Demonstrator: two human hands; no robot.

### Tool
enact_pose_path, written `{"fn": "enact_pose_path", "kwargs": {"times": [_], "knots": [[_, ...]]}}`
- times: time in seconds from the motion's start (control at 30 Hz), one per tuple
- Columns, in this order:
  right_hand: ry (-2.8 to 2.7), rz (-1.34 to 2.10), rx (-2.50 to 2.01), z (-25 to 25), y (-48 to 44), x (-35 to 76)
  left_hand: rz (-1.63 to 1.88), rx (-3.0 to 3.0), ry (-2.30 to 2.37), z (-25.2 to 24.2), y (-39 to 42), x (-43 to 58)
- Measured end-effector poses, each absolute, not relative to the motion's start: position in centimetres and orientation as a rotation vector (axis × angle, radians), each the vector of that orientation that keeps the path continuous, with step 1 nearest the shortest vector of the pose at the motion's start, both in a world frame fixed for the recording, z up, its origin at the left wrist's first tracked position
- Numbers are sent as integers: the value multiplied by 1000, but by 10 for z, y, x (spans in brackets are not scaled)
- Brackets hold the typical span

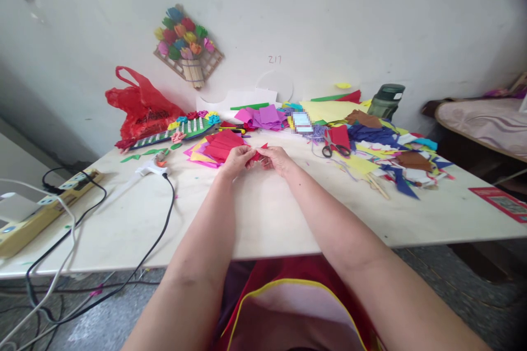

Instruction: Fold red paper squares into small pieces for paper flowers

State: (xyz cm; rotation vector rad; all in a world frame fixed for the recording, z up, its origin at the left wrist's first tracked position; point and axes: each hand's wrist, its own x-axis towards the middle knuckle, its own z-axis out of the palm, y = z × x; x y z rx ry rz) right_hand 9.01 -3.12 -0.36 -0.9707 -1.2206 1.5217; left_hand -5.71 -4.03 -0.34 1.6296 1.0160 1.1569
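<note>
While one pair of scissors (335,148) lies nearby, left hand (235,160) and right hand (276,159) pinch one red paper piece (258,154).

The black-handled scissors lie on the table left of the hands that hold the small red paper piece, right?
No. The head view shows the black-handled metal scissors right of the hands, not left. They do lie on the pale wooden table, and the left hand and right hand both hold the small red paper piece.

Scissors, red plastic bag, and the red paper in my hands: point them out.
scissors (331,143), head view, near the pivot.
red plastic bag (142,112), head view, crumpled body.
red paper (256,155), head view, exposed middle fold.
</note>
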Motion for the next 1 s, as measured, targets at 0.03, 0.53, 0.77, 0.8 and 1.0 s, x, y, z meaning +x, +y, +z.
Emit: {"fn": "enact_pose_path", "kwargs": {"times": [0.03,0.53,0.77,0.8,1.0], "knots": [[-1199,1504,-974,-3,-31,90,1159,1638,1020,-4,-40,-57],[-1138,1308,-1021,3,-30,94,1005,1477,1018,-3,-44,-57],[-1120,1233,-1055,5,-28,99,891,1448,1036,2,-50,-66],[-1120,1225,-1060,5,-28,99,890,1464,1065,3,-51,-66],[-1113,1199,-1052,5,-26,100,925,1429,1227,5,-52,-65]]}}
